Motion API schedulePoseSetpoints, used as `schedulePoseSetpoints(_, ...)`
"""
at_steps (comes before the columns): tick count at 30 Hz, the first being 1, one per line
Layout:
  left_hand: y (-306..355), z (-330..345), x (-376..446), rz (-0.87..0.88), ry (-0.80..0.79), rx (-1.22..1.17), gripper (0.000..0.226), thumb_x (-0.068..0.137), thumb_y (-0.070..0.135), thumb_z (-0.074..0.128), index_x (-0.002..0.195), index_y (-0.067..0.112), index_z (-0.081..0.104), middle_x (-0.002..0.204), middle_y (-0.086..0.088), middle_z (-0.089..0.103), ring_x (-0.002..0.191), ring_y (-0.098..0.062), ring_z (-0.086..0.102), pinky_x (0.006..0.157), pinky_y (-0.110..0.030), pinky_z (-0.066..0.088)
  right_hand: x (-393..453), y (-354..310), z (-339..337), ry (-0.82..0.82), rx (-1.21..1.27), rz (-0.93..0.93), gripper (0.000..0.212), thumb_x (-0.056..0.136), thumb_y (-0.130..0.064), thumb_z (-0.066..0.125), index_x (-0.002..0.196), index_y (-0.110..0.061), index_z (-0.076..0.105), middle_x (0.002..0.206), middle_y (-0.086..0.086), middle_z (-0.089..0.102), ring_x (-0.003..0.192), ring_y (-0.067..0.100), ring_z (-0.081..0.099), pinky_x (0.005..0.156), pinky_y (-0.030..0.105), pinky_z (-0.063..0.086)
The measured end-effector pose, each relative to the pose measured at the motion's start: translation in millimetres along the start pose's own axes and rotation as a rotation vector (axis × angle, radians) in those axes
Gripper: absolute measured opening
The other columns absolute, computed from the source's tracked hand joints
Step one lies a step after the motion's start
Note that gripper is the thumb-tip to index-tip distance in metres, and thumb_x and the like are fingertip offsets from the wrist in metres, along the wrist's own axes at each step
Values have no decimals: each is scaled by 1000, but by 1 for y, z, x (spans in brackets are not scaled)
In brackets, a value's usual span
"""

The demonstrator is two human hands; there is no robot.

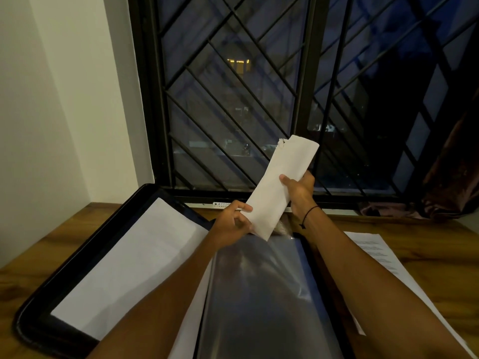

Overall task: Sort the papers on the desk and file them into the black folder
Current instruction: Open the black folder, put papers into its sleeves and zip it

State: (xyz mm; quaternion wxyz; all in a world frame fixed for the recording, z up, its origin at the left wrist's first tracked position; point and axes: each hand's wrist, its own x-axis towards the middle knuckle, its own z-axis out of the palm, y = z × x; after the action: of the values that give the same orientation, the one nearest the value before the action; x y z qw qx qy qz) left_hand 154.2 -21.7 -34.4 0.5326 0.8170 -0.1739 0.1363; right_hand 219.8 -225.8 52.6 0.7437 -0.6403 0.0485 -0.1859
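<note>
- Barred window [259, 94] filling the far side, dark outside, a few lit spots beyond the diagonal grille; brown curtain [451, 182] bunched at its right edge, down to the sill.
- White wall [64, 99] on the left, meeting the window frame.
- Wooden bench [427, 244] running under everything, bare grain showing at the far right and near left.
- Black folder [39, 307] lying open on the bench, left cover spread toward the wall, a white sheet [124, 268] resting in it; glossy clear sleeves [259, 294] on the right half, partly hidden by both forearms crossing over them.
- Printed paper [381, 257] flat on the bench just right of the folder, its near part covered by the right forearm.
- Folded paper [280, 185], long and narrow, held up above the folder's far edge, tilted with its torn upper end toward the window, lower corner just over the sleeves.
- Right hand [300, 190] gripping the folded paper at mid-length, thumb on the front, fingers curled behind; thin black band [309, 215] on the wrist.
- Left hand [234, 222] pinching the paper's lower left edge, thumb on top, fingers [243, 224] curled under it.
</note>
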Motion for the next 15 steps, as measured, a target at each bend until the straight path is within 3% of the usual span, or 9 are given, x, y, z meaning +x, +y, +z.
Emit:
schedulePoseSetpoints(2,-2,1,1,5,13,-12,46,83,12,84,123,10,61,89,-7,75,89,-23,75,89,-47,63,1,1,0,-35,-116,-5,43,81,-5,82,116,-19,60,118,6,69,106,30,68,91,56,59)
schedulePoseSetpoints(4,-3,2,3,-11,18,-32,46,84,11,84,123,10,60,91,-9,76,92,-23,75,91,-44,62,-4,1,1,-170,-274,14,56,82,-6,82,129,-14,53,125,6,66,111,29,65,94,54,58)
schedulePoseSetpoints(7,-4,1,6,-53,7,-117,44,85,6,82,123,9,59,94,-14,76,94,-26,75,90,-46,62,-15,3,1,-417,-410,83,66,83,-5,82,129,-17,37,122,4,60,115,26,60,99,51,55)
schedulePoseSetpoints(9,-1,1,5,-114,59,-160,43,88,5,79,125,7,58,99,-14,75,97,-25,74,90,-39,63,-17,8,1,-526,-402,146,68,85,-3,80,131,-18,32,116,-1,57,111,22,60,97,47,55)
schedulePoseSetpoints(12,4,-2,7,-220,224,-207,42,97,15,70,136,9,55,117,-9,66,106,-21,65,86,-21,58,-19,19,-1,-556,-332,221,63,88,-3,77,132,-17,35,121,4,59,110,25,63,99,51,55)
schedulePoseSetpoints(15,0,-7,13,-375,232,-230,37,104,27,60,139,15,58,131,-6,63,117,-23,62,101,-33,54,-21,22,-3,-572,-209,296,50,93,-6,73,132,-12,43,128,12,64,111,30,68,93,51,59)
